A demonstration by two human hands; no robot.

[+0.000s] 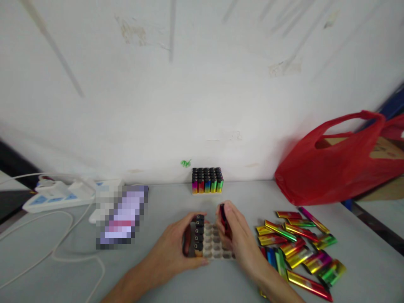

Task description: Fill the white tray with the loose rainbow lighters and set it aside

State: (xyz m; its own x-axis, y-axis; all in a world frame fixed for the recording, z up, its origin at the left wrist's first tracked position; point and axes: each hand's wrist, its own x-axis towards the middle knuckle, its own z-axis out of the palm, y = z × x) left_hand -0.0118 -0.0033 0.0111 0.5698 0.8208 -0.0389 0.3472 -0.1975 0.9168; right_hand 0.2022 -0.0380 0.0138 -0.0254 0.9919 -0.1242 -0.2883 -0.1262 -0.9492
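Note:
A pale tray with rows of round holes (217, 244) lies on the grey table, its left column filled with several upright black-topped lighters (198, 232). My left hand (176, 240) curls around that left side, thumb and fingers gripping the tray's edges beside the lighters. Above the tray's right part, my right hand (237, 233) is closed on a dark red lighter (223, 214), held roughly upright. The right hand hides part of the tray. Loose lighters in shiny red, gold, green and purple (296, 235) are heaped right of my right hand.
Against the wall stands a full block of upright lighters (207, 185). To the left are a phone (124, 216), a white power strip (63, 198) and loose white cables (53, 254). A red plastic bag (331, 164) with cardboard inside sits at the back right.

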